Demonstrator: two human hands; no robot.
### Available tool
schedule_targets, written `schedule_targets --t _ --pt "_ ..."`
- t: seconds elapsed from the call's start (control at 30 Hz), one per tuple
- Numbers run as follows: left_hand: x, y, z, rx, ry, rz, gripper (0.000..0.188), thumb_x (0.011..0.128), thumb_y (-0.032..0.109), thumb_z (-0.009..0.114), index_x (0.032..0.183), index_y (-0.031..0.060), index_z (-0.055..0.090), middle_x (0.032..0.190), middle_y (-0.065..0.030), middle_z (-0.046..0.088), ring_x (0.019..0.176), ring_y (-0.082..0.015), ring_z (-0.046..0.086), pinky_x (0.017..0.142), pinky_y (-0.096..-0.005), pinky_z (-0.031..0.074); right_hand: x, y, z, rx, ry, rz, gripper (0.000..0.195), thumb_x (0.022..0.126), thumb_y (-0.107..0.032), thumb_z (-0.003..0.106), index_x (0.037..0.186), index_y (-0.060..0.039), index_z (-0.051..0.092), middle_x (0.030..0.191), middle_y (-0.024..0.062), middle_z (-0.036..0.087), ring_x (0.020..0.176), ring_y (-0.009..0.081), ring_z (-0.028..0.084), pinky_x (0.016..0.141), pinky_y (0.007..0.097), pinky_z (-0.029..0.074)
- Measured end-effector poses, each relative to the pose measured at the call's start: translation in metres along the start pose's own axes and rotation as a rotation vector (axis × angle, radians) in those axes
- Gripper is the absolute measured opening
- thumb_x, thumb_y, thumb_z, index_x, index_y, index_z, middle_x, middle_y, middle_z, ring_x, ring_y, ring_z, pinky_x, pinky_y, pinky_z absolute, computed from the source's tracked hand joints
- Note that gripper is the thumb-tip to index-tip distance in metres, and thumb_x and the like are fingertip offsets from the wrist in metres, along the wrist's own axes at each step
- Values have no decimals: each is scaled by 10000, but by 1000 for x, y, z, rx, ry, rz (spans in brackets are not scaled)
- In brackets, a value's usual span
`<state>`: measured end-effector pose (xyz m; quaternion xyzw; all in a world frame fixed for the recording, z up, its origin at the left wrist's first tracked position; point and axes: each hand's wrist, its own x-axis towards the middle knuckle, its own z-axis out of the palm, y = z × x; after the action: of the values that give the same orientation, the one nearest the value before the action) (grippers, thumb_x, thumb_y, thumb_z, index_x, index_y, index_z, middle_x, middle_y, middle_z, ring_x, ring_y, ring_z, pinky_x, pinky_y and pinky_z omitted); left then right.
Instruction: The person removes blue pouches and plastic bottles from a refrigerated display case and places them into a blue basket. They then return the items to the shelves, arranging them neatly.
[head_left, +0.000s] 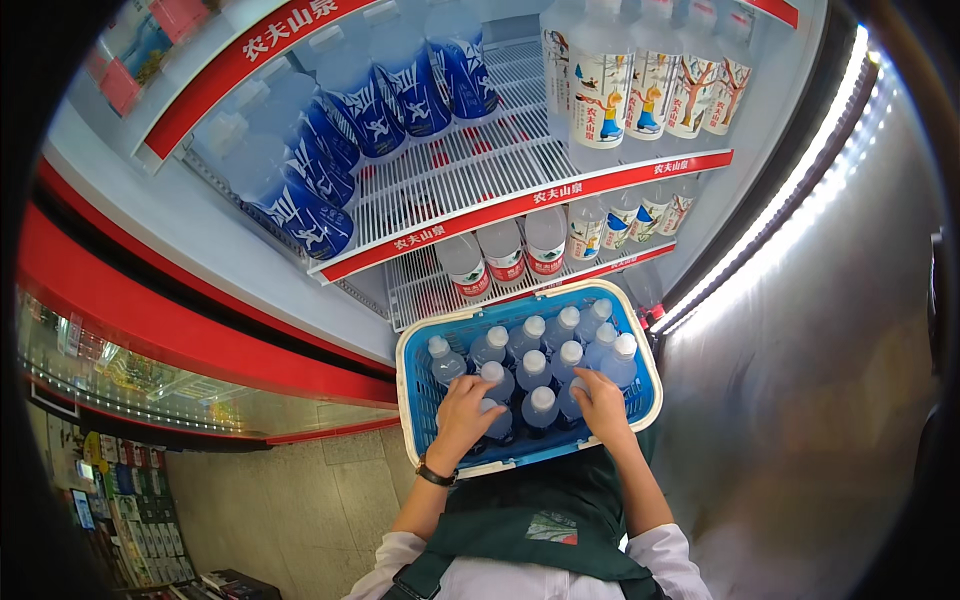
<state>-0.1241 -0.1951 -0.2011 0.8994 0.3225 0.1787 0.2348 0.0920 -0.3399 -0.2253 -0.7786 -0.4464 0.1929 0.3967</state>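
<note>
A blue plastic basket (529, 461) with a cream rim rests in front of my body, filled with several white-capped bottles (534, 364). My left hand (466, 409) reaches in at the basket's near left, its fingers spread around the caps of bottles there; a firm hold cannot be told. At the near right, my right hand (596, 397) has its thumb and fingers at the cap of another bottle (574, 401), partly hidden by the hand. Beyond the basket, blue-labelled bottles (420, 97) stand in rows on the left of a white wire shelf (450, 180).
Bottles with illustrated labels (600, 97) occupy the upper shelf's right side. Below, red-labelled bottles (506, 255) stand on a lower wire shelf (420, 300). A lit refrigerator door (795, 375) is swung out at the right. A red cooler frame (187, 345) runs along the left, above tiled floor (300, 510).
</note>
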Motion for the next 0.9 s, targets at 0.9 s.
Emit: schedule_targets --t 0.9 --pt "11 76 -113 -340 326 31 443 667 138 868 1041 17 664 913 -115 682 799 -211 681 707 -297 534 -11 -115 11 85 -238 -266 828 746 -244 805 1434 -69 379 1292 175 580 1149 375 574 901 437 502"
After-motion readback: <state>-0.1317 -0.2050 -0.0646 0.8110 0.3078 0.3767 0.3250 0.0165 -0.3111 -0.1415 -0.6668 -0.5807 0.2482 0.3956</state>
